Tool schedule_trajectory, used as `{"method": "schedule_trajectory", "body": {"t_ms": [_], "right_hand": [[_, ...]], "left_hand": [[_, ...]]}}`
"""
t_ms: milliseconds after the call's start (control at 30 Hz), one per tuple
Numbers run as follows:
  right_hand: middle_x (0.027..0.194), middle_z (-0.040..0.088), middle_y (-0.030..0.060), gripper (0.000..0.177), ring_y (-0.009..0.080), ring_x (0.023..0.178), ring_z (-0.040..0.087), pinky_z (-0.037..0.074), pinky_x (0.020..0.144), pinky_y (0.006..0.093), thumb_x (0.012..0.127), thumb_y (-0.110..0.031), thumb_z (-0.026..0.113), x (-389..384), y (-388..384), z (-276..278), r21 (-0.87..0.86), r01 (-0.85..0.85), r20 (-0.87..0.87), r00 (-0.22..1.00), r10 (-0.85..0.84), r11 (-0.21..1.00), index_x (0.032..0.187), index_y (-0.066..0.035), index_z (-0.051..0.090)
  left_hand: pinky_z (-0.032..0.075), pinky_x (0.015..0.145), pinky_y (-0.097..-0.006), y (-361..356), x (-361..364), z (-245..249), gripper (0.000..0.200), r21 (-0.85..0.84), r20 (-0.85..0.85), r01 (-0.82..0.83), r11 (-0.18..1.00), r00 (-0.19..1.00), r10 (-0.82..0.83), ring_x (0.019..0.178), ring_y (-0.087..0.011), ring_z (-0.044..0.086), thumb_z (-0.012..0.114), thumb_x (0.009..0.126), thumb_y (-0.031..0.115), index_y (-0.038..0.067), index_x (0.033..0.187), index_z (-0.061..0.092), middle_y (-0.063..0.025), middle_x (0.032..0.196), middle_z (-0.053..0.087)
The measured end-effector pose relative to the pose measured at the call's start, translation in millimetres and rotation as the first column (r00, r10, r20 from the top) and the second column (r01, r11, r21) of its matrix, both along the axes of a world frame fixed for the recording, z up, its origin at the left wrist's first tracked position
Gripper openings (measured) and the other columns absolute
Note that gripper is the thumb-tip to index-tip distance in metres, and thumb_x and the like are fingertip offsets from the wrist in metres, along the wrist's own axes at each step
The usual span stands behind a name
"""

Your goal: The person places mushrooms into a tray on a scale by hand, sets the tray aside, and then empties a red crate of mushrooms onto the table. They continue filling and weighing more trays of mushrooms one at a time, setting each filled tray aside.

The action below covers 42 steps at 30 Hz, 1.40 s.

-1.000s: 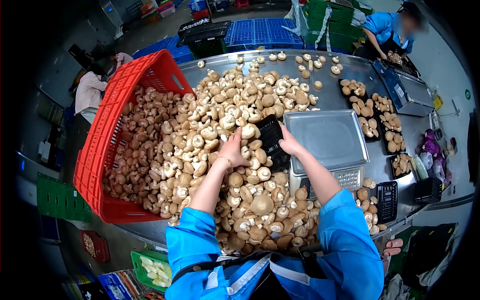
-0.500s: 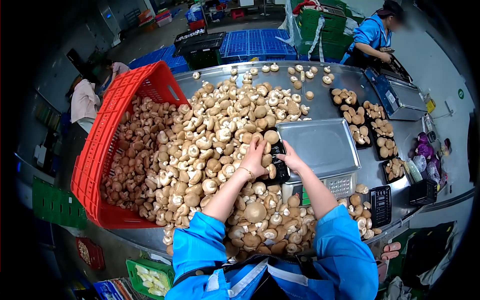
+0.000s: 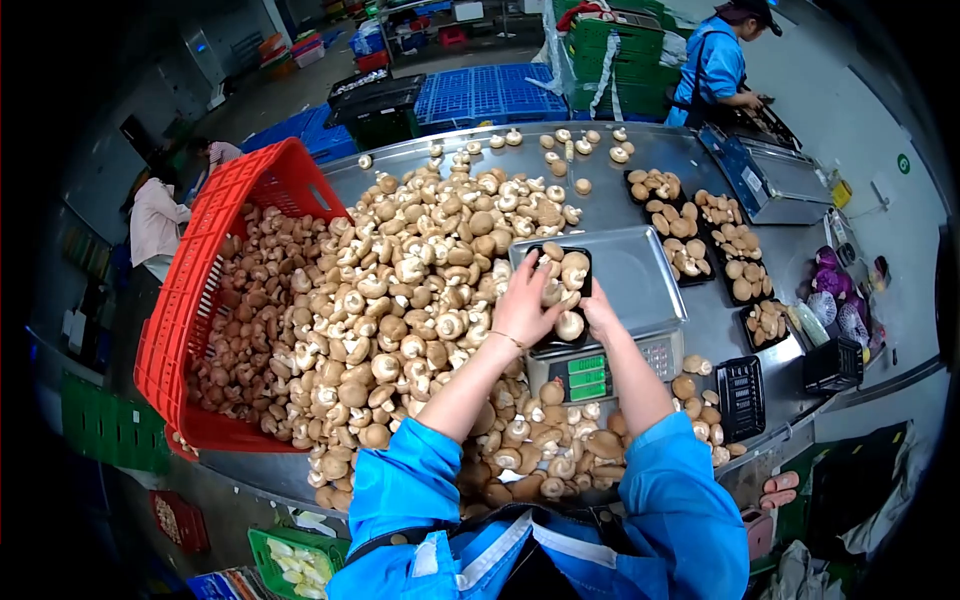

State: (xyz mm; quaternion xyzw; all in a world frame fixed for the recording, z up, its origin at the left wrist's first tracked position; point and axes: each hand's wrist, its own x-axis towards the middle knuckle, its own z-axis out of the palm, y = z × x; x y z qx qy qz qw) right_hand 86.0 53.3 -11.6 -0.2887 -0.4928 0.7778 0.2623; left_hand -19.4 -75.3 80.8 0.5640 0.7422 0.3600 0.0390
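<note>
A black tray [image 3: 585, 335] holding several mushrooms sits over the left part of the metal scale [image 3: 635, 275]. My left hand [image 3: 530, 300] is curved over the tray's left side, its fingers on the mushrooms. At the tray's right edge, my right hand [image 3: 603, 312] grips the rim with thumb and fingers. Lit green displays [image 3: 586, 378] show on the scale's front. Left of the scale spreads a large heap of mushrooms [image 3: 410, 270], spilling from a tipped red crate [image 3: 215, 300]. More mushrooms [image 3: 550, 450] lie in front of the scale.
Filled mushroom trays [image 3: 735, 240] stand right of the scale, with an empty black tray [image 3: 740, 398] nearer me. Another scale [image 3: 775, 185] is at the back right, beside a co-worker [image 3: 715, 65] in blue. Loose mushrooms [image 3: 583, 186] dot the table's far side.
The black tray and both hands have moved from the scale's left edge onto the scale. The tray now faces up more, and the green displays are in fuller view. The camera view has shifted slightly.
</note>
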Motion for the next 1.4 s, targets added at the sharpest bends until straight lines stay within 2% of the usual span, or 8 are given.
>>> {"method": "schedule_trajectory", "body": {"t_ms": [167, 233, 333, 467, 667, 867, 1167, 1400], "right_hand": [[0.108, 0.052, 0.0121, 0.057, 0.0245, 0.098, 0.053, 0.044, 0.084, 0.0344, 0.068, 0.003, 0.053, 40.2, 59.3, -42.9, 0.274, -0.03, 0.309, 0.949, -0.059, 0.961, 0.122, -0.003, 0.035], [0.102, 0.054, 0.0148, 0.062, 0.0277, 0.092, 0.055, 0.044, 0.081, 0.0354, 0.066, -0.002, 0.053, 56.8, 58.0, -4.2, 0.372, -0.116, 0.707, 0.678, -0.2, 0.921, 0.125, -0.005, 0.032], [0.094, 0.054, 0.0134, 0.067, 0.0246, 0.078, 0.057, 0.045, 0.073, 0.0349, 0.066, -0.002, 0.055, 90.8, 65.1, -7.2, 0.697, -0.212, 0.626, 0.647, -0.436, 0.685, 0.128, -0.006, 0.029], [0.095, 0.053, 0.0104, 0.056, 0.013, 0.063, 0.054, 0.047, 0.061, 0.0262, 0.07, 0.005, 0.05, 145.2, 31.4, 25.1, 0.647, 0.047, 0.427, 0.804, -0.413, 0.761, 0.123, -0.004, 0.035], [0.089, 0.053, 0.0041, 0.042, 0.0076, 0.06, 0.051, 0.044, 0.051, 0.0195, 0.076, 0.005, 0.048, 198.1, -26.8, 10.7, 0.344, 0.273, 0.308, 0.871, -0.382, 0.898, 0.116, -0.004, 0.042], [0.077, 0.054, 0.0017, 0.028, 0.0067, 0.059, 0.051, 0.043, 0.052, 0.019, 0.08, -0.001, 0.052, 214.7, -75.0, 16.3, 0.227, 0.33, 0.32, 0.863, -0.39, 0.916, 0.108, -0.001, 0.049], [0.074, 0.054, 0.0014, 0.026, 0.0063, 0.054, 0.049, 0.041, 0.049, 0.0182, 0.079, -0.002, 0.052, 228.1, -84.9, 8.1, 0.148, 0.415, 0.293, 0.848, -0.441, 0.898, 0.105, 0.0, 0.051], [0.072, 0.054, 0.0017, 0.026, 0.007, 0.054, 0.05, 0.039, 0.05, 0.0177, 0.08, -0.003, 0.052, 217.7, -90.2, 16.4, 0.116, 0.419, 0.28, 0.856, -0.435, 0.9, 0.106, 0.001, 0.05]], "left_hand": [[0.043, 0.084, -0.0349, -10.9, -12.6, -57.7, 0.038, -0.027, 0.171, 0.03, 0.999, 0.985, -0.025, 0.096, -0.0283, 0.052, 0.065, 0.07, 0.019, 0.003, 0.102, 0.054, -0.0158, 0.107, 0.052], [0.04, 0.087, -0.036, -27.4, -23.5, -60.5, 0.035, -0.098, 0.088, -0.036, 0.995, 0.995, 0.045, 0.1, -0.0291, 0.049, 0.064, 0.07, 0.018, 0.002, 0.1, 0.055, -0.0145, 0.105, 0.054], [0.035, 0.091, -0.037, -62.3, -66.5, -77.8, 0.032, -0.113, -0.144, -0.23, 0.966, 0.966, 0.213, 0.103, -0.0311, 0.045, 0.063, 0.068, 0.015, 0.002, 0.097, 0.057, -0.0132, 0.106, 0.054], [0.036, 0.088, -0.0388, -96.0, -111.8, -69.6, 0.032, -0.177, -0.282, -0.441, 0.88, 0.879, 0.384, 0.098, -0.0316, 0.044, 0.063, 0.068, 0.019, 0.002, 0.095, 0.058, -0.0154, 0.102, 0.054], [0.036, 0.089, -0.0403, -56.7, -87.1, -72.6, 0.045, -0.333, -0.385, -0.13, 0.934, 0.923, -0.009, 0.103, -0.0306, 0.042, 0.064, 0.067, 0.034, 0.004, 0.1, 0.056, -0.0143, 0.109, 0.049], [0.032, 0.092, -0.0461, -13.9, -63.0, -77.7, 0.061, -0.829, -0.305, -0.132, 0.543, 0.921, -0.241, 0.114, -0.0276, 0.037, 0.064, 0.064, 0.051, 0.013, 0.11, 0.054, -0.0102, 0.119, 0.046], [0.047, 0.066, -0.0293, -21.2, -79.4, -69.2, 0.033, -0.254, 0.194, -0.113, 0.961, 0.967, 0.165, 0.072, -0.0186, 0.059, 0.069, 0.069, 0.025, 0.002, 0.088, 0.056, -0.0104, 0.078, 0.061], [0.046, 0.069, -0.0303, 48.0, -10.6, -65.0, 0.036, -0.127, 0.356, 0.17, 0.977, 0.927, -0.115, 0.077, -0.0178, 0.057, 0.071, 0.07, 0.024, 0.005, 0.093, 0.049, -0.0091, 0.085, 0.059]]}}
